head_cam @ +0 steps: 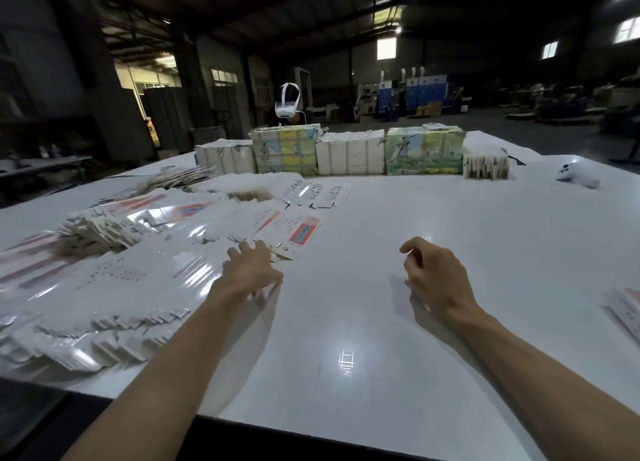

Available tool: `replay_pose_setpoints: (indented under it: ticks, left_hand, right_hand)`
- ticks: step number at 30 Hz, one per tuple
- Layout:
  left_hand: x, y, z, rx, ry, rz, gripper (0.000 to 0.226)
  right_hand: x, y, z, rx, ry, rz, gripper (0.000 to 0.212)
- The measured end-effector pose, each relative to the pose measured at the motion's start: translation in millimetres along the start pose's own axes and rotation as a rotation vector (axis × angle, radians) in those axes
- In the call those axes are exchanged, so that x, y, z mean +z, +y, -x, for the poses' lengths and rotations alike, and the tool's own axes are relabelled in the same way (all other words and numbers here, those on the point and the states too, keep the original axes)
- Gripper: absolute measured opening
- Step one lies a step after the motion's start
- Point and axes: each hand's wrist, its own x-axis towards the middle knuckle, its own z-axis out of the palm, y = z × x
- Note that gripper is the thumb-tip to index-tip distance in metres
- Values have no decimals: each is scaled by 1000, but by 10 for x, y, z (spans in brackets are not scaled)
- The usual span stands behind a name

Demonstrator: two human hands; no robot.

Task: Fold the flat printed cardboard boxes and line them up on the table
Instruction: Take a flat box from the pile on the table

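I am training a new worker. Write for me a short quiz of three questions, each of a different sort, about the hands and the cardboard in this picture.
1. True or false: the right hand is holding a folded box.
2. Multiple choice: the left hand is touching
A. the pile of flat printed boxes
B. the white device at the far right of the table
C. the row of wrapped bundles at the far edge
3. Fill in the missing word: the flat boxes lie mostly on the person's ____ side of the table.

Key: 1. false, it is empty and hangs over bare table; 2. A; 3. left
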Motion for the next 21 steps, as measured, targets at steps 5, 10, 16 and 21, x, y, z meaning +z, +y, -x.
replay_pose_setpoints:
  ticks: [5, 10, 16, 21]
  left_hand:
    - [-31, -476, -44, -144, 114, -175, 100]
    - [-68, -587, -124, -128, 179, -171, 78]
    - [-276, -627, -221, -138, 98, -185, 65]
    - [-450, -683, -283, -134, 6, -78, 67]
  right_hand:
    - [9, 39, -20, 39, 18, -15, 25]
    - [12, 58, -17, 34, 5, -49, 25]
    - [31, 104, -16, 34, 12, -89, 23]
    - [49, 124, -25, 40, -6, -112, 23]
